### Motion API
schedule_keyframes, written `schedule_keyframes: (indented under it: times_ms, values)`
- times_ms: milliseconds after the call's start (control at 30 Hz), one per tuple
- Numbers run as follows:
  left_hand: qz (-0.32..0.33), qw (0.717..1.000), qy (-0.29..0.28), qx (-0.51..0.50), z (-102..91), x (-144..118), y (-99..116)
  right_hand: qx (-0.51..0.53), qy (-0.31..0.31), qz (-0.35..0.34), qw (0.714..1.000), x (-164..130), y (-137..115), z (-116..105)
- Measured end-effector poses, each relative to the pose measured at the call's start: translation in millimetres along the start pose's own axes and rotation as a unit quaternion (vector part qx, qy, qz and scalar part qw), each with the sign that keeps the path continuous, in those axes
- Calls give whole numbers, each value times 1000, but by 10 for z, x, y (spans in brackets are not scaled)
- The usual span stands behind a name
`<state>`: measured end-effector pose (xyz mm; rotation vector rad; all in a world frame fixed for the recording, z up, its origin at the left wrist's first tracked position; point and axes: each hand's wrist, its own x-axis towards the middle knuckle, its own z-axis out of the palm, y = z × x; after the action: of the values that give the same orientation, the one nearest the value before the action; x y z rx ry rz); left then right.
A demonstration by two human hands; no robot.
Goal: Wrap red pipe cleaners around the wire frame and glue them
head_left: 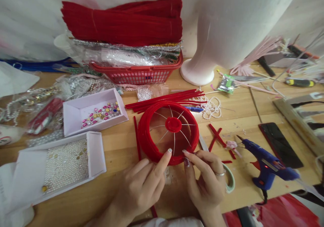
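A round frame wrapped in red pipe cleaner (pixel 144 129) lies on the table in front of me, with bare wire spokes running from its rim to a small red disc (pixel 173 124) in the middle. My left hand (pixel 148 185) grips the near rim, index finger on top and the other fingers curled. Just to the right, my right hand (pixel 206 176) pinches the same rim between thumb and index finger; a ring is on one finger. Scissors (pixel 231 178) with pale green handles lie partly hidden behind my right hand.
A blue glue gun (pixel 268 161) and a phone (pixel 280 144) lie right. Red pipe cleaner pieces (pixel 215 136) are nearby. Boxes of gems (pixel 71 114) and pearl beads (pixel 96 152) sit left. Behind stand a red basket (pixel 136 75) and a white mannequin head (pixel 197 72).
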<state>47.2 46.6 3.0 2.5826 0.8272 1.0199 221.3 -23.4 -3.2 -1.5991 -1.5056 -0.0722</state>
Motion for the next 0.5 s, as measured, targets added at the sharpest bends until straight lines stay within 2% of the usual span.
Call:
schedule_keyframes:
  times_ms: [233, 333, 467, 500]
  values:
    - [-2, 1000, 5, -15, -15, 22, 16, -9, 14, -4, 1000, 32, -54, -30]
    - [4, 1000, 9, 0, -31, 48, 24, -16, 75, -12, 997, -1, -46, -155]
    - [4, 1000, 19, 10, -35, 66, 24, -51, 193, -1, 980, -145, 77, -451]
    - [5, 1000, 24, 15, -31, 66, 23, -61, 198, 8, 978, -192, 118, -526]
